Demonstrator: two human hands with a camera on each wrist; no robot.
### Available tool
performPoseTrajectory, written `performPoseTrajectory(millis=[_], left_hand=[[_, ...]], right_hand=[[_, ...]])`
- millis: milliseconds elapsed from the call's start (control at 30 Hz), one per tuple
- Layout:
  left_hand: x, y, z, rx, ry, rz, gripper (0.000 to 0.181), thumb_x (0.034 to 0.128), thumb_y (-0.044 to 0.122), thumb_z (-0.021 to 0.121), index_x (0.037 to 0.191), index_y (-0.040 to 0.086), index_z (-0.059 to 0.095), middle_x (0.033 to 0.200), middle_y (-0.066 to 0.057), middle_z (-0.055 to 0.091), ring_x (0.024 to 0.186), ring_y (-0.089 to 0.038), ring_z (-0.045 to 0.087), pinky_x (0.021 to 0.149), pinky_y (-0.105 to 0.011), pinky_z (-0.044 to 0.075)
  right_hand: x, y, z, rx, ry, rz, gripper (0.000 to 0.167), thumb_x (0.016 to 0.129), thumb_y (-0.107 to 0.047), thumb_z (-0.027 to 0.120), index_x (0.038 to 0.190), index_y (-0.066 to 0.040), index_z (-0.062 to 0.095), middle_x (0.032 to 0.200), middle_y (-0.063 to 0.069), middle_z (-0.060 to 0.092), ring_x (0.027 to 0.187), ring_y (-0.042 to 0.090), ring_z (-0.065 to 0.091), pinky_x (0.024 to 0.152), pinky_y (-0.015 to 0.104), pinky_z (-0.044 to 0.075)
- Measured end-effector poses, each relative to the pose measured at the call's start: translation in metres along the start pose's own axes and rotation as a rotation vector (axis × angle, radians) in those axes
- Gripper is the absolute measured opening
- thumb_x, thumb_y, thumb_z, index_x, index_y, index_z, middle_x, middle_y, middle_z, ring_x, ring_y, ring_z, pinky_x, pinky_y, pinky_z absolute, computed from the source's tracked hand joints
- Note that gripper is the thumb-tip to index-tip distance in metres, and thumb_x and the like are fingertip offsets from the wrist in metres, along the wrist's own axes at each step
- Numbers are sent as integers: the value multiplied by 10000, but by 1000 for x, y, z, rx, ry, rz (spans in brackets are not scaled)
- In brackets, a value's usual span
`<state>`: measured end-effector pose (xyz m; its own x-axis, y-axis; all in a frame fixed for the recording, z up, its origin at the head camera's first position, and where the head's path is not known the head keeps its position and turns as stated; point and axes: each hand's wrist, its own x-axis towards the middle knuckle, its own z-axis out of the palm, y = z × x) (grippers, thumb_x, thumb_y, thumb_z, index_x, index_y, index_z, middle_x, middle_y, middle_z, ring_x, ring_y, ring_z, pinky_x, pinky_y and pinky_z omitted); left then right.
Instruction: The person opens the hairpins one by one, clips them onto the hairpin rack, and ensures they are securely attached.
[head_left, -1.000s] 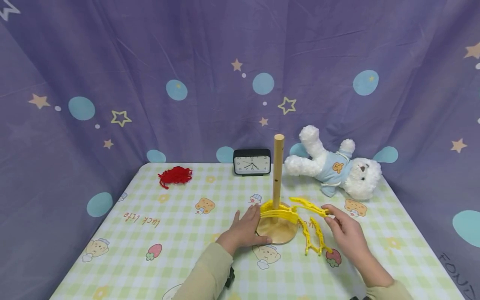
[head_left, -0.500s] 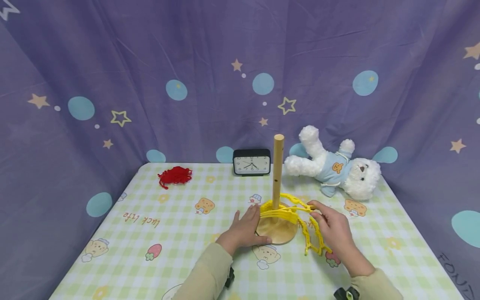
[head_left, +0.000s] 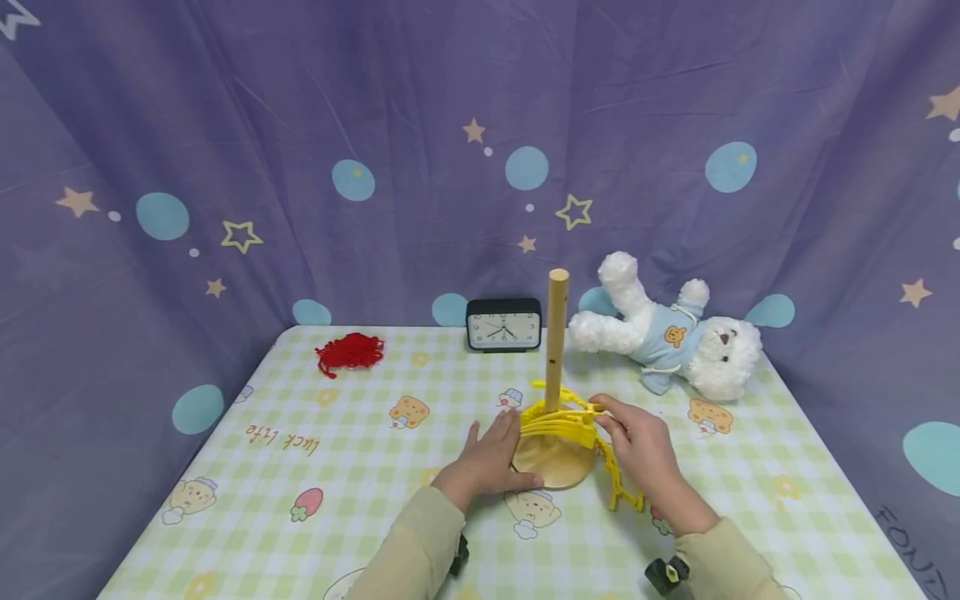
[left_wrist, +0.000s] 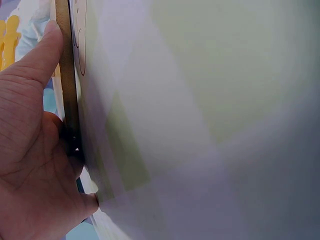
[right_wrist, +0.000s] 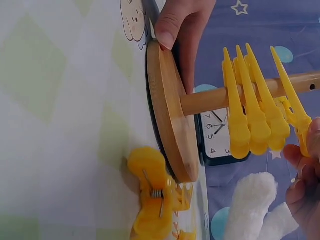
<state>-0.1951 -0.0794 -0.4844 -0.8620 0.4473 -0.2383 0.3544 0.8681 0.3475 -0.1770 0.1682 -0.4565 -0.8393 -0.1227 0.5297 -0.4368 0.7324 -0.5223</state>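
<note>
A wooden stand (head_left: pixel 556 350) rises from a round base. My left hand (head_left: pixel 491 462) holds that base at its left side, thumb along the front rim; most of its fingers are hidden in the left wrist view. Three yellow plastic claw clips (right_wrist: pixel 255 115) sit side by side around the post, low down. Against the post, just above them, my right hand (head_left: pixel 641 442) pinches another yellow claw clip (right_wrist: pixel 295 100), whose long prongs reach past the post. A loose yellow claw clip (head_left: pixel 618 487) lies on the table at the base's right, partly behind my right hand.
A black clock (head_left: pixel 503 325) stands behind the post. At the back right a white teddy bear (head_left: pixel 667 333) in a blue top lies on its side. Red yarn (head_left: pixel 350 352) is heaped at the back left of the checked tablecloth (head_left: pixel 337 500).
My right hand has moved left with its claw clip, from right of the stand up to the post. The left hand and the stand have stayed in place.
</note>
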Motion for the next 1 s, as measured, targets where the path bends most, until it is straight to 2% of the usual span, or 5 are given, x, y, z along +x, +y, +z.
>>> performPoseTrajectory(millis=[367, 600, 767, 833, 1000], left_hand=[[1, 1, 0, -2, -2, -12, 1095, 822, 693, 604, 1564, 46, 124, 1634, -82, 68, 1494, -202, 60, 1171, -546, 22], [1, 1, 0, 5, 4, 2, 1047, 829, 689, 599, 1549, 34, 212, 1632, -97, 76, 1495, -216, 60, 1169, -553, 30], [0, 1, -1, -11, 1, 6, 1051, 832, 677, 607, 1551, 31, 195, 1632, -97, 70, 1495, -218, 59, 1168, -554, 24], [0, 2, -1, -11, -1, 2, 1065, 833, 676, 607, 1558, 36, 162, 1633, -92, 62, 1495, -213, 53, 1170, -549, 18], [-1, 1, 0, -5, -5, -2, 1081, 834, 676, 605, 1563, 40, 121, 1633, -93, 59, 1494, -209, 50, 1171, -544, 18]], right_hand=[[4, -4, 7, 30, -65, 11, 265, 897, -133, 686, 1159, -126, 721, 1076, 44, 730, 905, 209, 700, 733, 393, 563], [3, -8, 11, 53, -98, 13, 264, 910, -128, 673, 1170, -109, 715, 1083, 50, 726, 795, 148, 666, 648, 313, 523], [3, -10, 7, 82, -178, 95, 277, 945, -161, 642, 1218, -145, 688, 1087, 35, 715, 604, 75, 504, 568, 256, 466], [3, -9, 3, 90, -221, 126, 297, 962, -181, 625, 1256, -159, 662, 963, 32, 708, 560, 72, 459, 528, 253, 445], [2, -9, -2, 104, -306, 154, 399, 975, -205, 612, 1368, -156, 569, 920, 8, 642, 594, 94, 466, 504, 253, 437]])
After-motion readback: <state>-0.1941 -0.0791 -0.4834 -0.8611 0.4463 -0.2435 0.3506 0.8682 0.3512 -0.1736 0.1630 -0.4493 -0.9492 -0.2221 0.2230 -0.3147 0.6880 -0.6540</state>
